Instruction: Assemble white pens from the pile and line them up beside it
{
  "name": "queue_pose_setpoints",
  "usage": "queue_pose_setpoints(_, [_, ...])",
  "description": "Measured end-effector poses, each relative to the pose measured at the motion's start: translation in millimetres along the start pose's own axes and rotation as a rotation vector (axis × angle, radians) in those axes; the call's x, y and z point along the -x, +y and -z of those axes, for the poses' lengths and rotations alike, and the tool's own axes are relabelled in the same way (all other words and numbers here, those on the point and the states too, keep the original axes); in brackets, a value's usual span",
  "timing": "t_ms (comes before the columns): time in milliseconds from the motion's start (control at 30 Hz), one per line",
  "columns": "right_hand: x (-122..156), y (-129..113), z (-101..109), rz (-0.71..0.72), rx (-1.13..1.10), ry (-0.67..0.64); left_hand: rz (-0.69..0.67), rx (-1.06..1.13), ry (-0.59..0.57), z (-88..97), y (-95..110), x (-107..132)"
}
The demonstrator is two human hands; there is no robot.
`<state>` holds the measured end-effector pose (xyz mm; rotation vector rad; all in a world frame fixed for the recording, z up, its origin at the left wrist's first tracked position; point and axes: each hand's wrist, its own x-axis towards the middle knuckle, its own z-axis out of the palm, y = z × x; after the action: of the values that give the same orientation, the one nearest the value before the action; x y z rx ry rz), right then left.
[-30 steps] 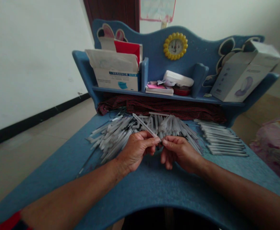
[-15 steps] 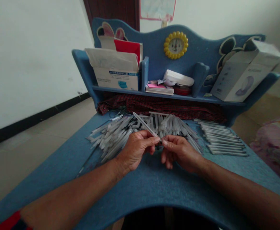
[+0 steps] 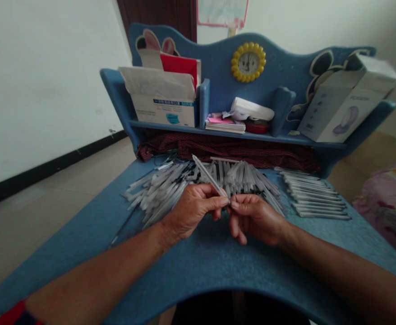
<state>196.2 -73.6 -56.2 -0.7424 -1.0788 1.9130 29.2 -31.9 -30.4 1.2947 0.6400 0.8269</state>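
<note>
My left hand (image 3: 194,207) pinches a slim whitish pen (image 3: 209,175) between thumb and fingers. The pen slants up and to the left, its far end over a pile of clear pen barrels (image 3: 166,192). At the pen's near end, my right hand (image 3: 254,216) has thumb and forefinger closed on the tip, its other fingers curled below. The fingertips of both hands almost meet there and hide that end. On the right of the desk, several pens (image 3: 316,196) lie side by side in a row.
The blue desk (image 3: 218,266) has a curved front edge. Behind the pile lies a dark red checked cloth (image 3: 225,149) under a shelf (image 3: 184,128). A mask box (image 3: 164,101), a white carton (image 3: 343,104) and a stack of papers (image 3: 225,127) stand on the shelf, below a yellow clock (image 3: 248,62).
The pen has tilted slightly more upright, and its far end has shifted a little right. Both hands have moved slightly, still together at the pen's near end.
</note>
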Motion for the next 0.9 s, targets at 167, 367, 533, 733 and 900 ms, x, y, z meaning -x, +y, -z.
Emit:
queue_pose_setpoints(167, [-0.1,0.6,0.4,0.01,-0.039,-0.024,-0.004,0.013,-0.026,2.5,0.9,-1.1])
queue_pose_setpoints(367, [-0.1,0.4,-0.8,0.007,-0.035,-0.033,0.005,-0.002,-0.025,2.8,0.0,-0.9])
queue_pose_setpoints(533, [1.2,-2.8,-0.7,0.087,0.04,0.051,-0.02,0.028,0.08,12.8,8.1,-5.2])
queue_pose_setpoints(733, [3.2,-2.1,-3.3,0.087,0.111,0.101,-0.085,0.116,0.246,28.1,20.6,-11.6])
queue_pose_setpoints(900, [4.5,-0.7,-5.3,0.087,0.131,0.109,-0.102,0.126,0.244,27.5,22.2,-9.7])
